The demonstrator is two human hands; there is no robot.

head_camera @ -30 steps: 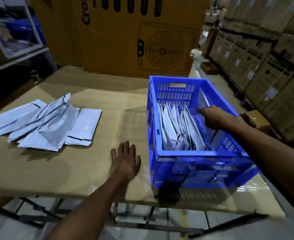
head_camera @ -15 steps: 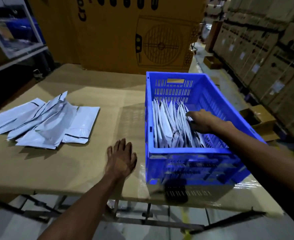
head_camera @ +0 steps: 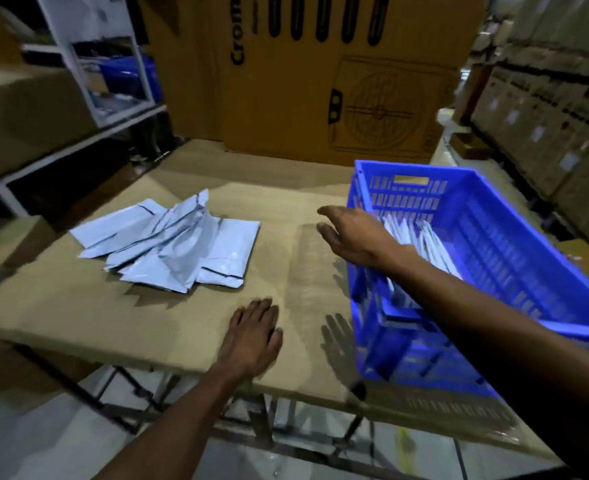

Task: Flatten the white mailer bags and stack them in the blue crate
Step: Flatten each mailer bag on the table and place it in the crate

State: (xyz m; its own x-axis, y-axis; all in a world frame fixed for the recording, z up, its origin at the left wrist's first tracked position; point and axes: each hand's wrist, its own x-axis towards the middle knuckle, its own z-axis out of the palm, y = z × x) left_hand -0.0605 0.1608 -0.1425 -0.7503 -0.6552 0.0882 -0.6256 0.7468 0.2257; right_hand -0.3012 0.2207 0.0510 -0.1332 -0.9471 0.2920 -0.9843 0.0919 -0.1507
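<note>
head view: loose white mailer bags (head_camera: 171,244) lie in an overlapping heap on the left of the cardboard-topped table (head_camera: 78,317), long axes mostly running from near left to far right; more bags (head_camera: 421,237) stand on edge in the blue crate (head_camera: 493,216) on the right, lengthwise along it. left hand (head_camera: 251,337) rests flat on the table near its front edge, fingers straight and together. right hand (head_camera: 351,233) hangs in the air just left of the crate's rim, fingers spread, holding nothing.

One blue crate (head_camera: 487,237), two hands, one loose pile of mailer bags (head_camera: 168,247).
</note>
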